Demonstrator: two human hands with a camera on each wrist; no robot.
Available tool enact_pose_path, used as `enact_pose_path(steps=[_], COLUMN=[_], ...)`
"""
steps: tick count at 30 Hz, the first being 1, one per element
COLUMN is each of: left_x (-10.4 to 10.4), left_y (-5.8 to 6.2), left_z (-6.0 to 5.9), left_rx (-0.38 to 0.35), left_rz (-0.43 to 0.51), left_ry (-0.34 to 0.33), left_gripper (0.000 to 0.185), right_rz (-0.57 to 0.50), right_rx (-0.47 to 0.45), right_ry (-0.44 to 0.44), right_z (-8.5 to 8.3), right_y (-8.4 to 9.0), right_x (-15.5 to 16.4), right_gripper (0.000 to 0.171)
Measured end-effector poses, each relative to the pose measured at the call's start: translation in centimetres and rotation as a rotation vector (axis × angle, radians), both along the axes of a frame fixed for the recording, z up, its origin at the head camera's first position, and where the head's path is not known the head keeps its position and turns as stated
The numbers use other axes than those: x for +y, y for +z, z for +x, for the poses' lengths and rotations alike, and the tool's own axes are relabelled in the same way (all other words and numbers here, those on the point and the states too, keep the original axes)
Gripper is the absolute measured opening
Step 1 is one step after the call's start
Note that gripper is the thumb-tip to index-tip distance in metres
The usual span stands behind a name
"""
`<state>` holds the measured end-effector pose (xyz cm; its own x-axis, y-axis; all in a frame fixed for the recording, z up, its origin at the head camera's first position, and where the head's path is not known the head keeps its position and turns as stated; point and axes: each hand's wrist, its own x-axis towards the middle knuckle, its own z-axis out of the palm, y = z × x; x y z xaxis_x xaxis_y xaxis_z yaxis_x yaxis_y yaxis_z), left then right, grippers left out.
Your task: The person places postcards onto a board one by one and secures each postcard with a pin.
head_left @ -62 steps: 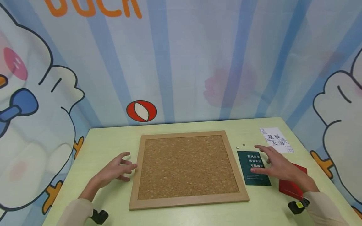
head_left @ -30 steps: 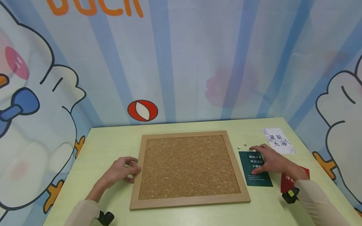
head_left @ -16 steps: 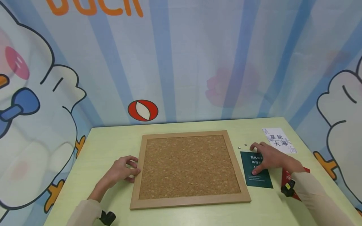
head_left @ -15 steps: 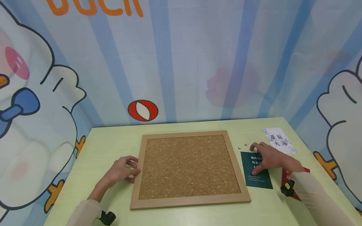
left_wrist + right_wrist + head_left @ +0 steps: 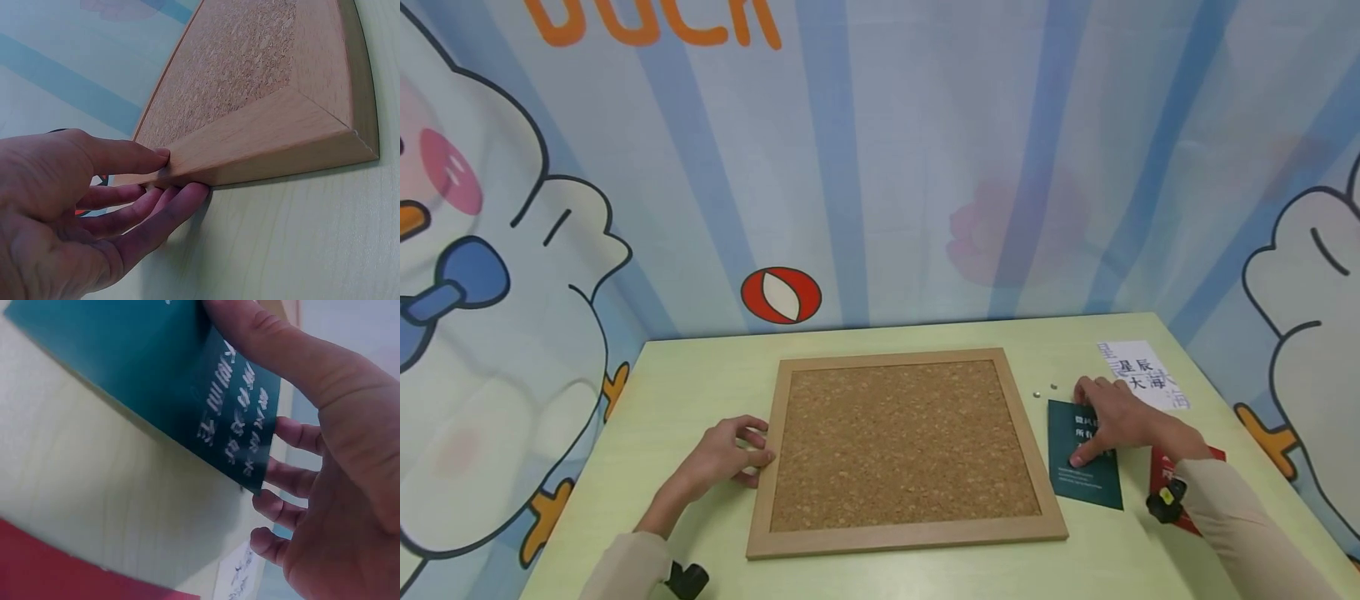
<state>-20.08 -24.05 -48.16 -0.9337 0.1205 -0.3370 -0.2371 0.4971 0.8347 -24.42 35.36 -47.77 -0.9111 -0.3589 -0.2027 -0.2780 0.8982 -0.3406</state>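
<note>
A wood-framed cork board (image 5: 910, 450) lies flat on the table. At its left edge my left hand (image 5: 718, 454) grips the frame; in the left wrist view the thumb rests on top and the fingertips (image 5: 197, 192) touch the outer side. Right of the board, a dark green card (image 5: 1078, 485) with white writing is held in my right hand (image 5: 1131, 419). My right thumb (image 5: 269, 337) presses on its face and the other fingers stand at its far edge. The card looks slightly raised from the table in the right wrist view.
Two tiny silvery round pieces (image 5: 1037, 395) lie beyond the card. A white card (image 5: 1146, 375) with dark characters sits at the back right. A red card (image 5: 1163, 471) is partly hidden under my right forearm. A printed curtain (image 5: 910, 167) hangs behind the table (image 5: 700, 354).
My left hand has come onto the frame's edge. My right hand has come down on the green card and taken hold; the card has turned a little and shifted slightly right.
</note>
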Motion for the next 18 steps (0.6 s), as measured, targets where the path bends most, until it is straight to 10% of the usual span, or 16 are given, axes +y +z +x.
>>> enact_pose_path(steps=[18], left_x=[0.1], left_y=[-0.1], left_z=[0.2], left_rx=[0.01], left_rz=[0.0], left_ry=[0.012], left_gripper=[0.054], right_rz=[-0.245], right_rx=[-0.047], right_ry=[0.061], right_z=[0.0], right_y=[1.7], right_x=[0.4], right_gripper=[0.085])
